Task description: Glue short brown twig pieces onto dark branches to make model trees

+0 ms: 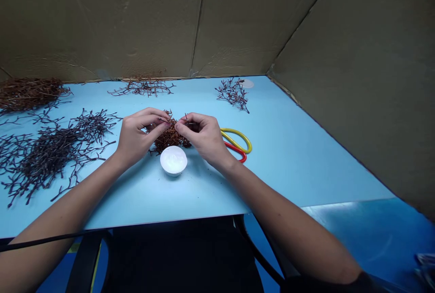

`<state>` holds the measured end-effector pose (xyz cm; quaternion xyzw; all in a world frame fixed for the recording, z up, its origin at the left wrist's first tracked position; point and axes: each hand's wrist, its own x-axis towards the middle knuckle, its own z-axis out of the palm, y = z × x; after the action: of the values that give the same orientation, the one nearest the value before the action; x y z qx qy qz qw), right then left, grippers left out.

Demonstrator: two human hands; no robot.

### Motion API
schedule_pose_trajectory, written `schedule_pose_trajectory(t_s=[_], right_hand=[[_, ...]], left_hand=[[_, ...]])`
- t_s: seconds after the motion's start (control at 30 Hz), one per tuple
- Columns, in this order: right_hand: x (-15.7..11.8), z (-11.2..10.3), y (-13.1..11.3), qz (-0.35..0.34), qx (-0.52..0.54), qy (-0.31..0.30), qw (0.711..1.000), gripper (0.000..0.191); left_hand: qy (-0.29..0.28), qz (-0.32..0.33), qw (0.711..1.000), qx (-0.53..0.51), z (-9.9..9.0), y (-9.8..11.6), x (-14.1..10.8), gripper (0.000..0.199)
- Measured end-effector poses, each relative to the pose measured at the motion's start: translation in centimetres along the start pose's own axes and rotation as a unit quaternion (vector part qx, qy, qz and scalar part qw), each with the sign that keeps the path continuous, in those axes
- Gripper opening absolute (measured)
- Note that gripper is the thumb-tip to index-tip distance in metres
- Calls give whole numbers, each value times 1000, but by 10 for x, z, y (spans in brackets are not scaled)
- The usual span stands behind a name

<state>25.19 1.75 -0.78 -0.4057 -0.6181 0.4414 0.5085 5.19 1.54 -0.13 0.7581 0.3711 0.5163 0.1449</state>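
Observation:
Thumb and fingertips pressed together, my left hand (142, 129) pinches what looks like a small piece of thin brown twig over the middle of the table. My right hand (204, 136) pinches another thin dark twig (186, 117), its end poking up from the fingers. Between and below both hands lies a pile of short brown twig pieces (170, 138). Just in front of that pile stands a small white bowl (173, 160) with something white inside. A pair of scissors with yellow and red handles (249, 144) lies beside my right hand, partly hidden by it.
Dark branching twigs (56, 148) spread over the table's left side, with a reddish-brown heap (30, 93) behind them. Smaller twig clusters lie at the back centre (144, 86) and back right (234, 93), near a white disc (248, 84). Brown panels (136, 21) border the table.

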Motion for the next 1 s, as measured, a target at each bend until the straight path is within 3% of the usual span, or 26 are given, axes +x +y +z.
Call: schedule_pose_trajectory(t_s=[0.33, 0.67, 1.0], right_hand=[[0, -2, -1, -1, 10, -17, 1000, 22], [0, -5, -2, 43, 69, -50, 995, 29], [1, -5, -1, 46, 94, -62, 993, 30]], left_hand=[[0, 60, 998, 16, -2, -4, 0, 13], [2, 138, 990, 37, -3, -6, 1, 12], [1, 147, 988, 45, -3, -7, 0, 10]])
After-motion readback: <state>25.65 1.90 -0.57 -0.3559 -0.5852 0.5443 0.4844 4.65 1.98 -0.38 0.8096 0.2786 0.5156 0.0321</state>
